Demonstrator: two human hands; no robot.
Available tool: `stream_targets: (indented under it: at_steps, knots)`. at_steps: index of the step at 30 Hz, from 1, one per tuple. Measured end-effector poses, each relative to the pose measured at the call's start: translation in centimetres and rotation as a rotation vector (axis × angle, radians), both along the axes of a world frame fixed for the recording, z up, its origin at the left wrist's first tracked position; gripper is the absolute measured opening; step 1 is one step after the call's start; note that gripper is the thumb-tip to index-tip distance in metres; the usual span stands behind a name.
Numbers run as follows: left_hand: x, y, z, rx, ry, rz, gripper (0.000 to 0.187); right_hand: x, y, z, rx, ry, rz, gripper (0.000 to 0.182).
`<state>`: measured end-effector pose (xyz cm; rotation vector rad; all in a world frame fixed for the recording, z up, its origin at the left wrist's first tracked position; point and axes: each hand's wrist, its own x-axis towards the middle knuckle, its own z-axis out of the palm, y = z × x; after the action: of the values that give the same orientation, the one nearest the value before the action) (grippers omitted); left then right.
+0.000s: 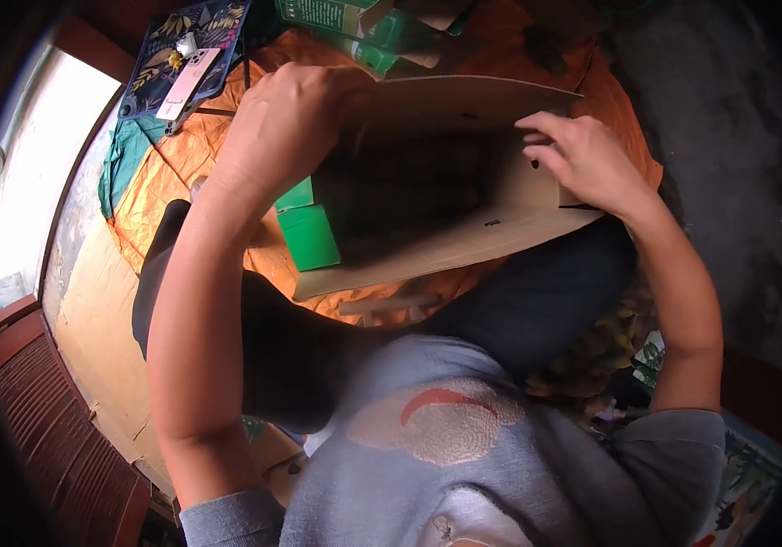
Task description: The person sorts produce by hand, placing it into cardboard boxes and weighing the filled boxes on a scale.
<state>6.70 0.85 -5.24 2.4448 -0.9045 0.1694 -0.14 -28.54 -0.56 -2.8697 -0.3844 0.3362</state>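
Note:
A large brown cardboard box [446, 255] lies in front of my crossed legs, its opening facing up and its inside mostly in shadow. At its left end is a small green box [311, 239], partly hidden by my left wrist. My left hand [295, 118] is closed at the far left corner of the cardboard box, its fingers bent over the edge and largely out of sight. Over the right end of the box, my right hand [582, 155] has its fingers apart and bent, near the inner wall. It holds nothing that I can see.
Orange sheeting [149, 205] lies under the box. Several green cartons [354, 27] are piled beyond it. At the far left, a pink phone [189, 84] rests on a dark patterned surface [149, 68]. A reddish-brown slatted panel [54, 401] stands at the left.

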Motion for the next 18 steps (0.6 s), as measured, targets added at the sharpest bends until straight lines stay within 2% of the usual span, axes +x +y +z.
stream_targets:
  at_steps: [2, 4, 6, 7, 8, 10, 12, 14, 18]
  knots:
    - [-0.4, -0.1, 0.4, 0.013, -0.015, -0.003, 0.017, -2.7, -2.7, 3.3, 0.086, -0.252, -0.178, 0.023]
    - [-0.3, -0.1, 0.2, -0.008, -0.03, -0.016, 0.02, -6.3, -7.5, 4.9, 0.186, -0.424, -0.471, 0.028]
    - [-0.3, 0.1, 0.2, -0.127, 0.041, 0.01, 0.019, -10.9, -12.9, 5.3, 0.18, -0.492, -0.756, 0.035]
    - [0.1, 0.6, 0.4, -0.153, 0.015, -0.008, 0.02, -13.2, -14.4, 5.2, 0.072, -0.463, -0.92, 0.04]
    - [0.6, 1.2, 0.5, -0.185, -0.003, -0.033, 0.02, -15.4, -15.8, 4.2, 0.02, -0.415, -0.957, 0.042]
    - [2.7, 3.7, -0.6, -0.365, 0.201, -0.018, 0.026, -21.2, -19.1, 0.7, -0.101, -0.283, -1.04, 0.046]
    - [3.5, 4.9, -0.5, -0.309, 0.214, 0.09, 0.036, -26.8, -20.7, -4.4, -0.127, -0.138, -1.077, 0.044]
    - [3.8, 5.8, -0.7, -0.318, 0.232, 0.155, 0.037, -31.7, -20.4, -9.4, -0.336, -0.007, -0.989, 0.037]
    - [2.8, 6.9, -1.3, -0.401, 0.335, 0.277, 0.04, -38.6, -19.0, -16.1, -0.19, 0.429, -1.313, 0.028]
